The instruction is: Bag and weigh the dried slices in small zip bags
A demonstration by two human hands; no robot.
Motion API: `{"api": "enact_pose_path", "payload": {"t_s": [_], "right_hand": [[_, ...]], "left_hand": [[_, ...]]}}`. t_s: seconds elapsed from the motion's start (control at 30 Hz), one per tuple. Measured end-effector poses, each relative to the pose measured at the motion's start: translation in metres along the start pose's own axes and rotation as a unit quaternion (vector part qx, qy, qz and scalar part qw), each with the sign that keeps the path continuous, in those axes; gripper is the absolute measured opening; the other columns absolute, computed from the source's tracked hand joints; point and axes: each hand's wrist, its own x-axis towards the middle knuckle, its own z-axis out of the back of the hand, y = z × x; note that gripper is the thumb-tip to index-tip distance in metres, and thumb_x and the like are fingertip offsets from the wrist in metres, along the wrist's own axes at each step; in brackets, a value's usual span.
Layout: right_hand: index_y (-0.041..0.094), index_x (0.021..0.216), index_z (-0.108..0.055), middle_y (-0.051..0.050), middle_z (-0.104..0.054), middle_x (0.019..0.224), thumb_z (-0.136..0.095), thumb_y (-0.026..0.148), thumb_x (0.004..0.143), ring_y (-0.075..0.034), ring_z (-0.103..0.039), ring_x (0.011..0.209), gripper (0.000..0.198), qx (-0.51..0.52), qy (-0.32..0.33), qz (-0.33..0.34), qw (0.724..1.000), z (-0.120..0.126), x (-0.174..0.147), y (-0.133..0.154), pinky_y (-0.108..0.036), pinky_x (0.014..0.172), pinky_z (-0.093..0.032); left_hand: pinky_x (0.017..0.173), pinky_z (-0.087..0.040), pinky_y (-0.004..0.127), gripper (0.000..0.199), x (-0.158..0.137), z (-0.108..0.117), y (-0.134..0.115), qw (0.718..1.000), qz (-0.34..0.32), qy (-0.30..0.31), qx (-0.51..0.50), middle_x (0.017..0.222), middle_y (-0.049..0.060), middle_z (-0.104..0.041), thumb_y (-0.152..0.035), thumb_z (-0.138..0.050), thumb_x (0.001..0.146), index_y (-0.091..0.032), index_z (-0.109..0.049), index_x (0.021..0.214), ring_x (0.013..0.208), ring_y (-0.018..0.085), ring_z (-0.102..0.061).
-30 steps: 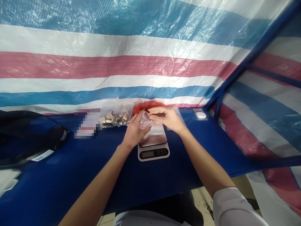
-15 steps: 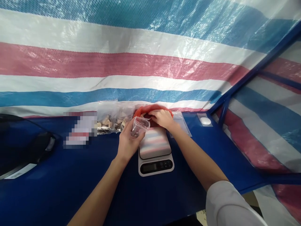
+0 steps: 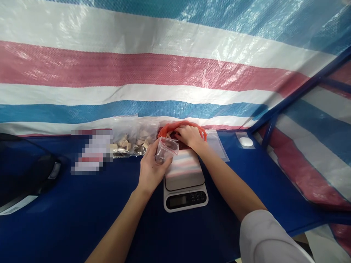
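My left hand is closed around a small clear plastic bag, holding its mouth open at the left edge of the kitchen scale. Just behind the scale lies an open red plastic bag with brownish pieces inside. My right hand reaches over the scale into this red bag. Its fingers are curled, and the tips are hidden among the contents, so what they grip cannot be made out. The scale's platform is bare apart from reflections, and its display looks dark.
Clear bags of pale, chunky pieces stand left of the red bag. A flat clear bag lies to the right, and farther off a white oval object. A black item is at far left. Striped sheeting rises behind the blue table.
The view has shifted slightly, so the scale and bags appear a little lower and to the right. My right hand stays in the red bag; my left still holds the clear bag.
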Motion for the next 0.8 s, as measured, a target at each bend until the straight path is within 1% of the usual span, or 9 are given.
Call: {"api": "enact_pose_path", "payload": {"t_s": [0.13,0.23,0.37,0.5,0.57,0.6,0.67,0.73,0.8], "right_hand": [[0.025,0.114,-0.076,-0.01,-0.075,0.117,-0.046,0.031,0.099,-0.029,-0.071,0.103,0.034,0.004,0.011,-0.009,1.0,0.005,-0.002,0.001,-0.036,0.079,-0.054],[0.023,0.108,-0.078,-0.01,-0.077,0.11,-0.047,0.029,0.098,-0.028,-0.072,0.098,0.033,0.029,-0.002,-0.012,1.0,0.007,-0.007,-0.001,-0.034,0.076,-0.052],[0.025,0.101,-0.08,-0.004,-0.079,0.103,-0.052,0.031,0.098,-0.023,-0.072,0.094,0.028,0.114,-0.052,-0.001,0.992,0.006,-0.017,-0.004,-0.031,0.078,-0.05],[0.027,0.096,-0.081,-0.001,-0.08,0.099,-0.059,0.027,0.094,-0.02,-0.072,0.09,0.022,0.226,-0.096,-0.009,0.969,0.012,-0.031,-0.005,-0.031,0.083,-0.051],[0.027,0.095,-0.081,-0.001,-0.08,0.1,-0.064,0.026,0.091,-0.02,-0.073,0.091,0.018,0.299,-0.113,-0.015,0.947,0.02,-0.04,-0.005,-0.032,0.085,-0.053],[0.027,0.095,-0.081,-0.001,-0.08,0.1,-0.067,0.026,0.089,-0.02,-0.073,0.091,0.016,0.341,-0.121,-0.014,0.932,0.024,-0.045,-0.006,-0.032,0.086,-0.055],[0.026,0.096,-0.081,-0.001,-0.08,0.1,-0.071,0.029,0.086,-0.02,-0.074,0.092,0.014,0.434,-0.129,-0.005,0.892,0.035,-0.057,-0.006,-0.034,0.087,-0.057],[0.025,0.097,-0.081,-0.001,-0.08,0.099,-0.074,0.033,0.083,-0.021,-0.074,0.094,0.017,0.52,-0.12,0.012,0.846,0.045,-0.069,-0.006,-0.035,0.088,-0.059],[0.023,0.097,-0.081,-0.002,-0.08,0.098,-0.077,0.037,0.08,-0.021,-0.074,0.094,0.022,0.574,-0.109,0.027,0.811,0.055,-0.081,-0.005,-0.035,0.089,-0.06]], "left_hand": [[0.102,-0.054,0.04,0.057,0.0,0.0,0.002,1.0,0.002,0.002,0.0,0.128,0.009,-0.068,-0.037,-0.069,0.083,-0.02,-0.057,0.135,0.115,0.026,-0.066],[0.102,-0.054,0.04,0.056,0.0,-0.001,0.003,1.0,0.002,0.004,-0.002,0.127,0.009,-0.068,-0.037,-0.069,0.083,-0.02,-0.057,0.135,0.114,0.026,-0.067],[0.099,-0.055,0.039,0.055,0.001,0.0,0.001,1.0,-0.002,0.002,0.002,0.125,0.009,-0.069,-0.037,-0.07,0.082,-0.02,-0.058,0.133,0.113,0.026,-0.067],[0.095,-0.057,0.038,0.053,0.003,0.001,-0.002,1.0,-0.014,0.011,0.002,0.123,0.009,-0.069,-0.034,-0.069,0.082,-0.02,-0.059,0.131,0.111,0.026,-0.068],[0.091,-0.058,0.036,0.053,0.004,0.001,-0.004,1.0,-0.023,0.017,-0.007,0.122,0.009,-0.069,-0.033,-0.069,0.081,-0.02,-0.059,0.132,0.11,0.026,-0.068],[0.09,-0.059,0.036,0.054,0.004,0.001,-0.004,0.999,-0.029,0.019,-0.01,0.122,0.008,-0.069,-0.033,-0.069,0.081,-0.02,-0.059,0.133,0.11,0.026,-0.068],[0.091,-0.058,0.036,0.056,0.004,0.001,-0.005,0.999,-0.041,0.029,-0.011,0.122,0.008,-0.069,-0.032,-0.068,0.08,-0.02,-0.058,0.134,0.111,0.026,-0.067],[0.095,-0.057,0.038,0.059,0.004,0.002,-0.006,0.998,-0.046,0.048,-0.005,0.123,0.008,-0.069,-0.033,-0.069,0.08,-0.022,-0.056,0.137,0.112,0.026,-0.066],[0.099,-0.055,0.039,0.064,0.004,0.002,-0.007,0.996,-0.048,0.069,-0.001,0.125,0.007,-0.067,-0.034,-0.069,0.08,-0.024,-0.053,0.14,0.114,0.026,-0.065]]}}
